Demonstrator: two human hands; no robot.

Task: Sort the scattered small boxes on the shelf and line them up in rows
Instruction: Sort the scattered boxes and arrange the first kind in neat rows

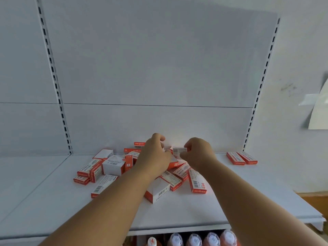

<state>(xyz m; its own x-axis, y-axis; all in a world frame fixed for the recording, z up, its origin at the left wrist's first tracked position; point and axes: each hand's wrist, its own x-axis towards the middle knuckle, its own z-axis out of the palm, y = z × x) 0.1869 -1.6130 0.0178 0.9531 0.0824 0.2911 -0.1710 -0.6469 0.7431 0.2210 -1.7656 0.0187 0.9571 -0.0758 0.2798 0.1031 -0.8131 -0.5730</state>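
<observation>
Several small red-and-white boxes lie in a scattered pile (110, 166) across the middle of the white shelf (204, 210). Both arms reach into the back of the pile. My right hand (197, 153) pinches one small box (179, 151) by its end, lifted just above the heap. My left hand (154, 157) hangs over the pile with its fingers curled down; what its fingertips touch or hold is hidden behind the hand. Two boxes (241, 158) lie side by side, neatly aligned, at the far right against the back panel.
A white back panel with slotted uprights (58, 96) stands behind the shelf. Bottle caps (193, 239) show on the level below the front edge. A paper sheet (317, 110) hangs on the wall at right. Bare shelf surface lies left and right of the pile.
</observation>
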